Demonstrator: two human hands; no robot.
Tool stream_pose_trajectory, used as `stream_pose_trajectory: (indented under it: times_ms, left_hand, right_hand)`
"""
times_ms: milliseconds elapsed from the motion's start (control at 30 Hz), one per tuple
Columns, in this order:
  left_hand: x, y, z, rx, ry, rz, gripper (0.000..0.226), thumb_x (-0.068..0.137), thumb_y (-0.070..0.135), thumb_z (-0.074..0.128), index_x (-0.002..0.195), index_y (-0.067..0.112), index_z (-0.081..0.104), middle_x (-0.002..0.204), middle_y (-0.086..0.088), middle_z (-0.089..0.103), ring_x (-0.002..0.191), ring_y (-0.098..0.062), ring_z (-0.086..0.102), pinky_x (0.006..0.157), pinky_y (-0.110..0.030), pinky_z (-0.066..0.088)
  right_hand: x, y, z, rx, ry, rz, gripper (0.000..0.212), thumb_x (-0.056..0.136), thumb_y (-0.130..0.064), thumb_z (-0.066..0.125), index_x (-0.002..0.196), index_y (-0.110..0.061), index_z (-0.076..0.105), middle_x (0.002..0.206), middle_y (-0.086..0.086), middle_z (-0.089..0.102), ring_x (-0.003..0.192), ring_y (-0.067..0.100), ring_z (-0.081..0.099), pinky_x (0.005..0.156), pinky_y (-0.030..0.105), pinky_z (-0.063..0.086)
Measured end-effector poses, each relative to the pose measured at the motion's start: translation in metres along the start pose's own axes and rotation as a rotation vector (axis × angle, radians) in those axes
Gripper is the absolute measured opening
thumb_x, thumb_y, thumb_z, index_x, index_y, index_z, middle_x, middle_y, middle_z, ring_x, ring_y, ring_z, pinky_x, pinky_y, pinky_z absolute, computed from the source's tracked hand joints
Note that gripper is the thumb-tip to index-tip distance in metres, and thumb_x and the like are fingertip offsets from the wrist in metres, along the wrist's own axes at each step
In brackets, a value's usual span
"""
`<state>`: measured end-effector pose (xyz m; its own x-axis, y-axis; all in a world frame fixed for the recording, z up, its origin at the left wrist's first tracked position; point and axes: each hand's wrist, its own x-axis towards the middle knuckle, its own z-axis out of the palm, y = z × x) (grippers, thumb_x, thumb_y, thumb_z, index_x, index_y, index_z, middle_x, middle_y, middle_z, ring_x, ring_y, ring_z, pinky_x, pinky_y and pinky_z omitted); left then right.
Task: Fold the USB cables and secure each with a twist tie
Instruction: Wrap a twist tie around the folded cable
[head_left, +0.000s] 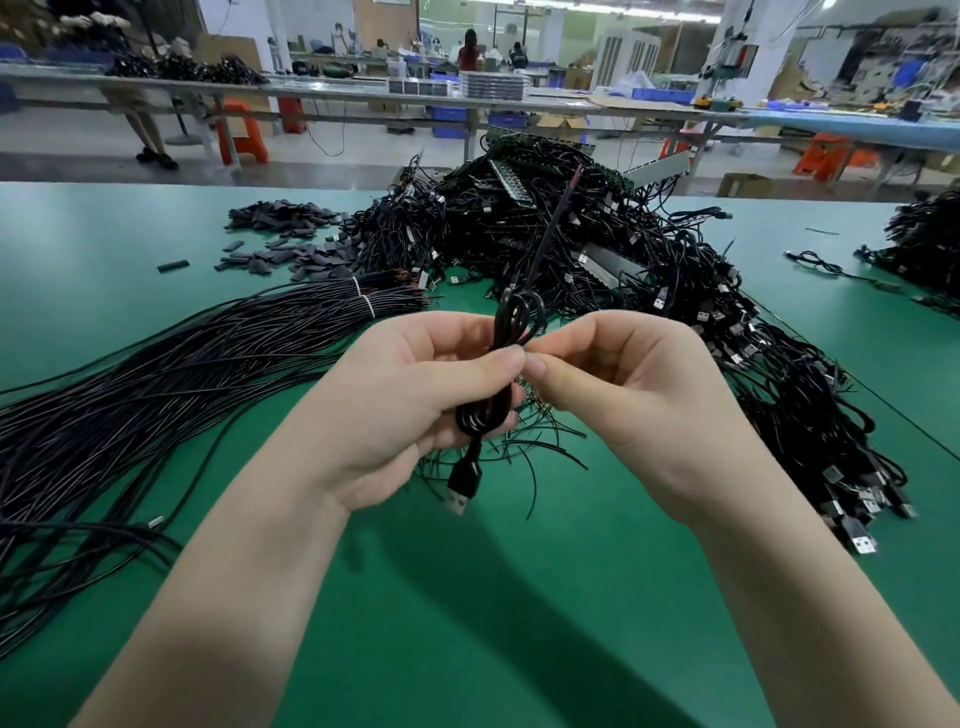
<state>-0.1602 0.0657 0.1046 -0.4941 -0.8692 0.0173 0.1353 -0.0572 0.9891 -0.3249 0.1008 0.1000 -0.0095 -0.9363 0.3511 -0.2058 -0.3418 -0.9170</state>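
Left fingers: curled round the folded USB cable, thumb pressed on its waist so the loops are kept from springing apart.
Right fingers: pinched together at the same waist, seemingly on a twist tie; the tie itself is too thin to be made out.
Left hand, right hand: raised above the green table, so the bundle can be turned freely.
Plug: left hanging below the grip.
Loose ties: scattered directly beneath, within easy reach.
Cable pile: heaped behind as stock.
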Motion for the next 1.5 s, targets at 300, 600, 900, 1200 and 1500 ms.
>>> stream_pose_trajectory:
  times_ms: [300, 600, 900, 1200, 1500]
  left_hand:
    - [0.000, 0.005, -0.005, 0.008, 0.018, -0.126, 0.009, 0.064, 0.021, 0.069, 0.069, 0.014, 0.069, 0.064, -0.001, 0.059, 0.050, -0.009, 0.060, 0.040, -0.017, 0.045]
    - [0.008, 0.003, -0.008, -0.453, -0.142, -0.417, 0.011, 0.055, 0.014, 0.073, 0.066, 0.010, 0.074, 0.067, 0.002, 0.057, 0.043, -0.003, 0.053, 0.031, -0.012, 0.035]
    - [0.010, -0.004, -0.011, -0.275, -0.108, -0.278, 0.015, 0.058, 0.016, 0.079, 0.073, 0.016, 0.079, 0.065, 0.003, 0.061, 0.048, -0.005, 0.055, 0.038, -0.014, 0.040]
    - [0.006, 0.001, -0.015, -0.197, -0.020, -0.062, 0.006, 0.068, 0.021, 0.077, 0.074, 0.023, 0.078, 0.074, 0.004, 0.067, 0.056, -0.007, 0.062, 0.043, -0.017, 0.044]
    - [0.002, 0.002, -0.014, -0.036, -0.016, 0.056, 0.010, 0.068, 0.028, 0.077, 0.077, 0.029, 0.078, 0.072, 0.009, 0.068, 0.058, -0.005, 0.063, 0.047, -0.015, 0.044]
  right_hand:
    - [-0.001, 0.004, 0.003, -0.492, 0.095, -0.411, 0.010, 0.082, -0.009, 0.074, 0.082, -0.018, 0.071, 0.078, -0.009, 0.068, 0.075, 0.007, 0.063, 0.070, 0.015, 0.049]
    - [0.001, 0.009, -0.003, -0.905, 0.095, -0.905, 0.012, 0.088, 0.005, 0.062, 0.089, 0.001, 0.073, 0.088, 0.013, 0.067, 0.079, 0.031, 0.062, 0.076, 0.035, 0.050]
    - [0.001, 0.009, -0.004, -0.798, 0.066, -0.798, 0.022, 0.087, -0.004, 0.056, 0.087, -0.004, 0.078, 0.084, 0.013, 0.065, 0.078, 0.032, 0.061, 0.067, 0.037, 0.050]
    - [0.002, 0.007, 0.003, -0.111, 0.111, -0.354, 0.020, 0.086, -0.002, 0.069, 0.093, -0.021, 0.070, 0.080, -0.005, 0.070, 0.075, 0.005, 0.064, 0.070, 0.016, 0.048]
    - [0.001, 0.008, 0.007, 0.197, -0.016, 0.081, 0.022, 0.068, -0.041, 0.075, 0.079, -0.023, 0.079, 0.074, 0.001, 0.072, 0.064, 0.007, 0.061, 0.057, 0.018, 0.046]
